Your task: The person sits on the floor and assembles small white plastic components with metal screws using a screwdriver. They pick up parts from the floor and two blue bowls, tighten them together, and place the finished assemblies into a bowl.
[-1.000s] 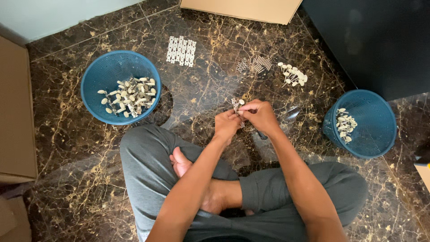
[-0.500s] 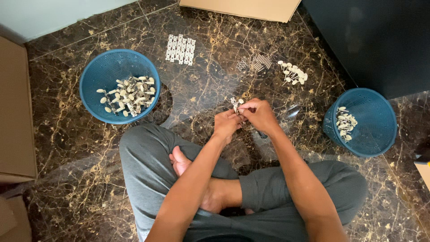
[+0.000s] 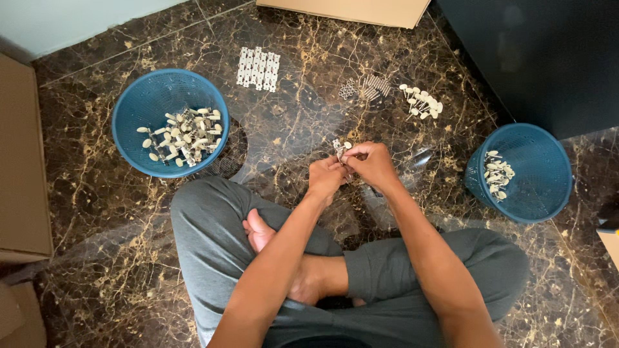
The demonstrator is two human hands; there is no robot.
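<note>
Overhead view of a person seated cross-legged in grey trousers on a dark brown marble floor [image 3: 103,258] veined in gold.

At the left edge lie two flat brown cardboard pieces [image 3: 22,154]. Beside them stands the first of two round blue plastic mesh baskets [image 3: 129,138], holding a heap of small cream-and-metal parts too many to count. Up and to its right lies one white plastic grid sheet [image 3: 258,67] flat on the floor.

At centre the two hands meet just above the crossed legs. The left hand [image 3: 325,179] is curled closed, its fingers pinching a small metal-and-cream part [image 3: 340,148]; the right hand [image 3: 371,164] is likewise closed on the same part from the other side, fingertips touching those of the left.

Beyond the hands lie one cluster of small grey metal pieces [image 3: 367,87] and, just beside it, one cluster of cream round-headed parts [image 3: 422,102], roughly a dozen. At the right stands the second blue mesh basket [image 3: 541,193], with a smaller heap of cream parts inside, next to a dark cabinet wall [image 3: 535,58].
</note>
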